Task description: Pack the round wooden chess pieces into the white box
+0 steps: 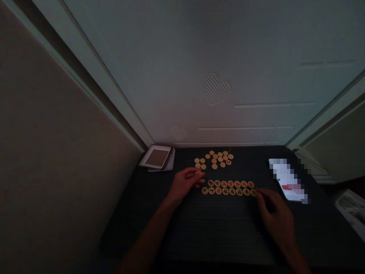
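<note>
Hands (276, 213) apart, astride disc rows (230, 184)

Narrow free lane behind disc rows (230, 185)

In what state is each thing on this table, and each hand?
Rows of discs: two, marked sides up.
Loose discs: scattered, mostly plain side up, one red-marked.
Left hand: pinching a pale disc.
Right hand: touching the front row's right-end disc.
Phone-like device: screen lit, image pixelated.
Tablet-like items: stacked askew, power unclear.
</note>
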Available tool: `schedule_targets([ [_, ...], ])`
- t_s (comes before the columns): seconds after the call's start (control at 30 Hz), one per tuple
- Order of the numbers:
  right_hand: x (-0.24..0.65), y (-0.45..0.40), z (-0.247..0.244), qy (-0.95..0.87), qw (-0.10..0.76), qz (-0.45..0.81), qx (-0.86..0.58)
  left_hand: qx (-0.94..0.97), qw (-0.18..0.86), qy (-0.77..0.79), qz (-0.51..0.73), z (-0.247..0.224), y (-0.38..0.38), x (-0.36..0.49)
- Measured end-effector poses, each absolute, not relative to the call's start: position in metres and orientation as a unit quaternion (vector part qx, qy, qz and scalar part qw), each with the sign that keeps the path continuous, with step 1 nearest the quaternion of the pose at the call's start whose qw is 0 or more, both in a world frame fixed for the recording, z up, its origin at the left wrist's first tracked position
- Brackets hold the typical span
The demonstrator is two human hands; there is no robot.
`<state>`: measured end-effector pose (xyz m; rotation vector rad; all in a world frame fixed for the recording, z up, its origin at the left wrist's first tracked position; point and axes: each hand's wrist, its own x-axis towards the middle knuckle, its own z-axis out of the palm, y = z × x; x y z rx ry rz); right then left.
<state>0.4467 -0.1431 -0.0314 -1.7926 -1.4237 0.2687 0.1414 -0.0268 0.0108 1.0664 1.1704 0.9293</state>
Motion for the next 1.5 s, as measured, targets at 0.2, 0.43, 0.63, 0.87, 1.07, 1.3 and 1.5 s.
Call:
schedule_targets([
  [0.2,0.424,-0.111,-0.003,-0.607,0.408,0.103,-0.674,0.381,0.659,0.484,0.431,0.006,-0.033,0.137],
  [0.43,0.368,-0.086,0.028,-0.694,0.391,0.211,-0.567,0.403,0.707,0.417,0.404,0.011,-0.048,0.141],
  [0.63,0.334,-0.077,0.036,-0.717,0.381,0.264,-0.521,0.462,0.675,0.407,0.405,0.012,-0.053,0.146],
  [0.87,0.339,-0.062,0.032,-0.701,0.361,0.318,-0.527,0.542,0.596,0.442,0.395,-0.001,-0.045,0.135],
  [1.07,0.340,-0.032,0.025,-0.735,0.291,0.318,-0.524,0.741,0.366,0.472,0.306,-0.008,-0.051,0.119],
  [1.3,0.329,-0.003,0.005,-0.788,0.220,0.296,-0.494,0.802,0.302,0.436,0.274,-0.019,-0.056,0.117],
  [1.5,0.328,0.000,-0.002,-0.807,0.204,0.277,-0.479,0.779,0.333,0.435,0.304,-0.022,-0.054,0.115],
])
